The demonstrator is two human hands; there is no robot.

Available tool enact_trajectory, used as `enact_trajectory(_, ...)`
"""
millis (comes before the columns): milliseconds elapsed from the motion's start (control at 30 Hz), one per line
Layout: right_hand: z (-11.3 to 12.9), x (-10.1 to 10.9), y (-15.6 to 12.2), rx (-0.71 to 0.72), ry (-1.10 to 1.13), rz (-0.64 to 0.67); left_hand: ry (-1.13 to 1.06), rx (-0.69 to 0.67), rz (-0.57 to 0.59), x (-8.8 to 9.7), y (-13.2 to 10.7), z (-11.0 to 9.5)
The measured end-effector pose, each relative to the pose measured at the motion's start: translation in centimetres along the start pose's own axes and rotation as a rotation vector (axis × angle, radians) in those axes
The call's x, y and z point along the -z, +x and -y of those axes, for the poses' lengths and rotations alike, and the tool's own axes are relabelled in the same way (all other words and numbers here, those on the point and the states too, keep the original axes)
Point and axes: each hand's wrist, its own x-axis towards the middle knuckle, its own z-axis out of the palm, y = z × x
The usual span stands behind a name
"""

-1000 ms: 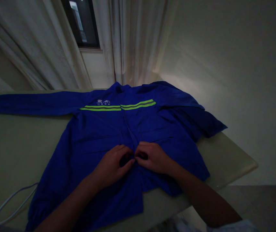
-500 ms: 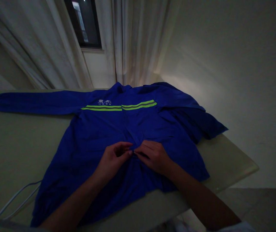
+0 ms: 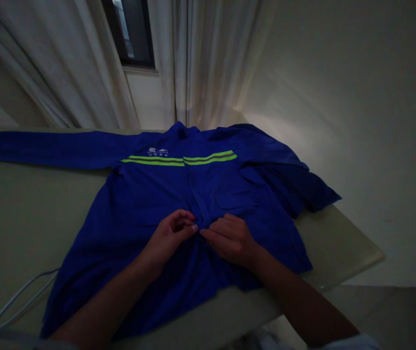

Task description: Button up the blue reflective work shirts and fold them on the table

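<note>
A pale, dull greenish table [image 3: 18,218] stretches across the view, its surface showing at the left and at a corner on the right. A blue jacket [image 3: 189,187] lies spread over it, front up, collar toward the far edge. One sleeve runs out straight to the left; the other side bunches at the right edge. A thin, pale cable [image 3: 21,290] loops beside the jacket at the lower left

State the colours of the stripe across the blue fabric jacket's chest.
Chest stripe: bright green, grey through the middle; head view.
</note>
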Motion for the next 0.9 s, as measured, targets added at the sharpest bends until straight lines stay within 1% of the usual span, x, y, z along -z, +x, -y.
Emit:
enact_trajectory(33, 0.0, 0.0, 0.0, 0.017, -0.009, 0.01, -0.019, 0.022, -0.011, -0.1, -0.1, 0.0)
enact_trajectory(67, 0.1, -0.1, 0.1, -0.002, 0.005, 0.014, -0.029, 0.03, -0.018, -0.2, -0.1, 0.0)
enact_trajectory(100, 0.2, -0.2, 0.1, -0.065, 0.049, 0.015, -0.027, 0.021, -0.02, -0.3, -0.2, 0.1)
enact_trajectory(133, 0.3, -0.3, 0.1, -0.166, 0.121, 0.012, -0.013, -0.008, -0.018, -0.3, -0.2, 0.1)
enact_trajectory(233, 0.7, -0.6, 0.2, -0.536, 0.386, -0.006, 0.101, -0.172, 0.026, -0.3, -0.2, 0.4)
enact_trajectory(267, 0.8, -0.7, 0.3, -0.629, 0.452, -0.004, 0.162, -0.228, 0.051, -0.1, -0.2, 0.5)
enact_trajectory(333, 1.0, -0.7, 0.4, -0.755, 0.525, 0.016, 0.314, -0.345, 0.097, 0.2, -0.1, 0.7)
enact_trajectory(400, 1.1, -0.6, 0.5, -0.834, 0.556, 0.032, 0.489, -0.499, 0.111, 0.5, -0.1, 0.8)
enact_trajectory(567, 0.9, -0.6, 0.5, -0.944, 0.644, 0.053, 0.953, -0.903, 0.035, 0.5, -0.4, 0.6)
enact_trajectory(667, 0.8, -0.7, 0.5, -1.019, 0.735, 0.098, 1.262, -1.096, -0.01, 0.4, -0.8, 0.5)
enact_trajectory(733, 0.7, -0.7, 0.5, -1.028, 0.746, 0.119, 1.391, -1.18, -0.05, 0.3, -1.0, 0.5)
enact_trajectory(800, 0.5, -0.6, 0.6, -0.969, 0.685, 0.127, 1.424, -1.185, -0.072, 0.2, -0.9, 0.7)
enact_trajectory(833, 0.5, -0.5, 0.6, -0.923, 0.645, 0.13, 1.41, -1.147, -0.069, 0.2, -0.9, 0.8)
enact_trajectory(900, 0.2, -0.3, 0.5, -0.829, 0.589, 0.16, 1.336, -1.006, -0.026, 0.3, -0.6, 1.0)
